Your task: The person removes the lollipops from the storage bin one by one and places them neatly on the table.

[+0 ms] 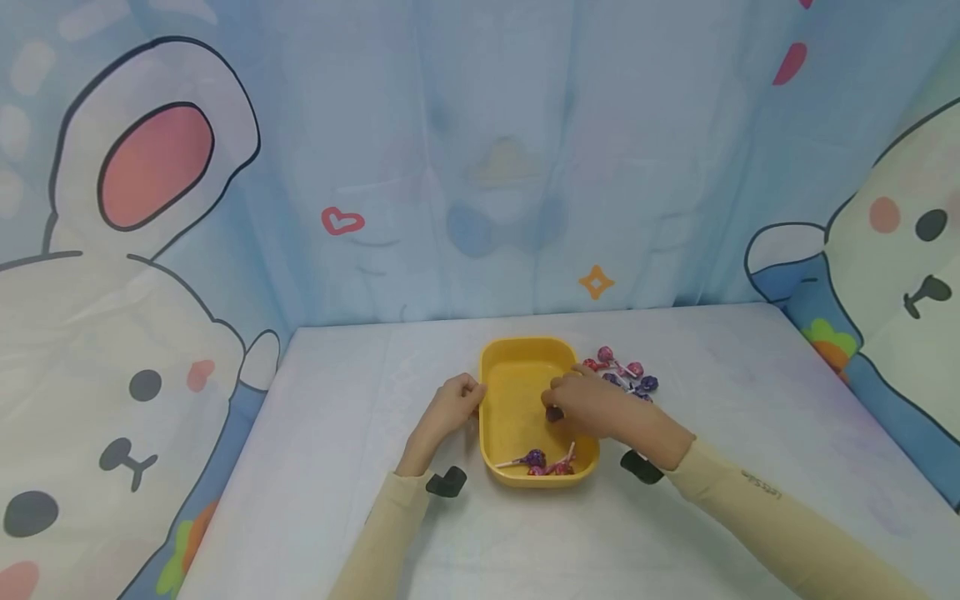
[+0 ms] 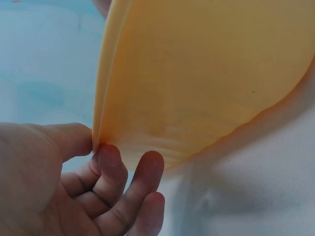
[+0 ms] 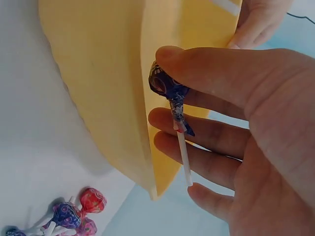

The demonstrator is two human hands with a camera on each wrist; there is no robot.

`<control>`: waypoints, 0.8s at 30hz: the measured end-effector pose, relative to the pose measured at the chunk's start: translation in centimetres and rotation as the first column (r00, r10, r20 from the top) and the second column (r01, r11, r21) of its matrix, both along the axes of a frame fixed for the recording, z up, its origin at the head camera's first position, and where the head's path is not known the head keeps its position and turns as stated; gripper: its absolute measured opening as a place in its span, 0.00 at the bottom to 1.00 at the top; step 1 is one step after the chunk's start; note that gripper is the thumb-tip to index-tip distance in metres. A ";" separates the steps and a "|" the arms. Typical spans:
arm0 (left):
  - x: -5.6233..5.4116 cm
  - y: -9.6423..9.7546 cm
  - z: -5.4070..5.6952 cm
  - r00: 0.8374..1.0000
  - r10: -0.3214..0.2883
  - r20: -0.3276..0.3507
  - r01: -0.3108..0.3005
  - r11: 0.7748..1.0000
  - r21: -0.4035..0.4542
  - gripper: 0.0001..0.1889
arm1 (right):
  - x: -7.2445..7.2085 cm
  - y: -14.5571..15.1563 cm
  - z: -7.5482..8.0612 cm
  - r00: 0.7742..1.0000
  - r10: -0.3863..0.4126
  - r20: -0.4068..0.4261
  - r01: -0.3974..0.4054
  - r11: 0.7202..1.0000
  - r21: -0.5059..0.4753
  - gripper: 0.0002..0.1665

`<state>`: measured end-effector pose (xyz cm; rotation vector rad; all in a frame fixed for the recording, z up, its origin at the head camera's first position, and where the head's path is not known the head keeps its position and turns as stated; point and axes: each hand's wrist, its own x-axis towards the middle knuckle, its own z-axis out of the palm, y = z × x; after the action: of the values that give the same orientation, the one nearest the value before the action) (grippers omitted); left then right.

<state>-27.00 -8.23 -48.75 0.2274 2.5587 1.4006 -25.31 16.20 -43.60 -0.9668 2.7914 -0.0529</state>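
A yellow plastic tray [image 1: 517, 392] stands on the white table, with several lollipops [image 1: 534, 458] in its near end. My left hand [image 1: 450, 408] pinches the tray's left rim between thumb and fingers; the left wrist view shows the tray wall [image 2: 197, 83] beside the fingertips [image 2: 149, 167]. Over the tray's right side, my right hand [image 1: 592, 404] holds a lollipop in a dark blue wrapper [image 3: 167, 86]. The thumb presses its round head against the fingers, and its white stick [image 3: 184, 157] lies across them.
Just right of the tray, a loose pile of red, pink and purple lollipops [image 1: 633, 383] lies on the white tabletop [image 1: 360, 375]. Behind the table hangs a light blue curtain [image 1: 450, 125] with cartoon prints.
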 end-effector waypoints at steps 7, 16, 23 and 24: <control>0.0 0.0 0.0 1.000 -0.002 -0.014 0.002 1.000 -0.010 0.14 | -0.2 0.4 0.3 1.000 0.018 -0.025 -0.019 0.999 -0.034 0.09; 0.0 0.1 0.1 1.000 0.000 -0.007 0.000 1.000 -0.008 0.14 | 0.0 1.6 0.7 0.996 -0.003 -0.092 -0.005 0.996 -0.084 0.11; 0.1 0.1 0.1 1.000 0.006 -0.007 -0.006 1.000 -0.015 0.14 | 0.1 2.6 0.8 0.993 -0.025 -0.119 0.011 0.993 -0.119 0.13; 0.1 0.1 0.1 1.000 0.007 -0.006 -0.007 1.000 -0.013 0.14 | 0.2 2.8 0.8 0.992 -0.028 -0.123 0.012 0.992 -0.125 0.13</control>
<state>-26.92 -8.12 -48.68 0.2206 2.5755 1.3868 -25.14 18.98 -42.77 -1.0028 2.9422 -0.1776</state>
